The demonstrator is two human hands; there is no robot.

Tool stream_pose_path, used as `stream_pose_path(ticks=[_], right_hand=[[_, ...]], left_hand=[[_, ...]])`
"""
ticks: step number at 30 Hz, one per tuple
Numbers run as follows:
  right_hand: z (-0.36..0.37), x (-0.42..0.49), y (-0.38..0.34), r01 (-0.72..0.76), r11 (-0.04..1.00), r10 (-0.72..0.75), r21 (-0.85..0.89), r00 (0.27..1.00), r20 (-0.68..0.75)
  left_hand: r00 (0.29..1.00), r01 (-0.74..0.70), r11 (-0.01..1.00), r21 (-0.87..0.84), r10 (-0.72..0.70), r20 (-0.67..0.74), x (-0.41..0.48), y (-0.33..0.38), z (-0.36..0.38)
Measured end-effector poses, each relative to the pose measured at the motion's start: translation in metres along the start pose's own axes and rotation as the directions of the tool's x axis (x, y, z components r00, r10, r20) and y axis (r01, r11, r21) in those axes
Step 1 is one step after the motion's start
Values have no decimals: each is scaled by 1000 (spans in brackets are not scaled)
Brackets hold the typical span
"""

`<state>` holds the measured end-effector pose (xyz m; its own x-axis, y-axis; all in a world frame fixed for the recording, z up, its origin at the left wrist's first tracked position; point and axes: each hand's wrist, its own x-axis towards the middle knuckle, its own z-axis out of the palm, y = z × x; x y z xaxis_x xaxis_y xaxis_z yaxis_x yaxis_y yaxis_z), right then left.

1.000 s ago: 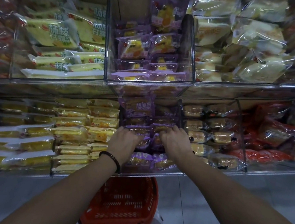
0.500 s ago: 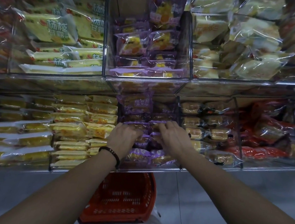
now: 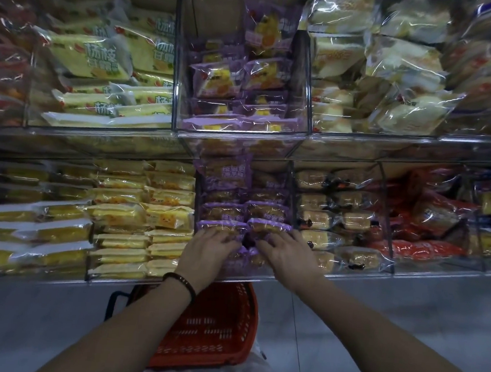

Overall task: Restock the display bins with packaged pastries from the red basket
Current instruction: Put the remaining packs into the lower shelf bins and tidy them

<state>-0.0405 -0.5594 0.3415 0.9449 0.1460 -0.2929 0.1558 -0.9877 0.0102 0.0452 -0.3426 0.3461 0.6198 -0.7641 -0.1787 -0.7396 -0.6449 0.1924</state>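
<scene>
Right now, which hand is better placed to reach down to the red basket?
Left, probably. Both hands rest on the purple pastry packs, but the left hand sits straight above the red basket, while the right hand lies past its right edge.

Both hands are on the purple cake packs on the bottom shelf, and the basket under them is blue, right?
Not quite: the basket is red, not blue, as the head view shows. The rest is right: the left hand and the right hand both rest on the purple cake packs on the bottom shelf.
</scene>
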Motion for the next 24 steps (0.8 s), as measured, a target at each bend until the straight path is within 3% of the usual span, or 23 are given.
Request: stream_pose_path(ticks=[4, 7, 13, 16, 21, 24], right_hand=[[0, 7, 0, -116, 993, 116, 6, 989, -88], [-7, 13, 1, -188, 982, 186, -15, 980, -72], [-9, 26, -14, -192, 977, 195, -97, 981, 20], [5, 29, -20, -214, 967, 215, -140, 977, -8], [8, 19, -13, -146, 989, 144, -14, 987, -69], [-17, 18, -7, -141, 976, 162, 167, 979, -126]], left_hand=[[998, 33, 999, 7, -33, -44, 3, -2, -5], [999, 37, 999, 2, -37, -16, 1, -8, -2], [999, 34, 999, 13, -34, -35, 10, -6, -4], [998, 53, 998, 23, -52, -32, 14, -6, -2], [997, 79, 997, 7, -79, -27, 11, -3, 1], [994, 87, 994, -62, -91, -56, 5, -6, 2]])
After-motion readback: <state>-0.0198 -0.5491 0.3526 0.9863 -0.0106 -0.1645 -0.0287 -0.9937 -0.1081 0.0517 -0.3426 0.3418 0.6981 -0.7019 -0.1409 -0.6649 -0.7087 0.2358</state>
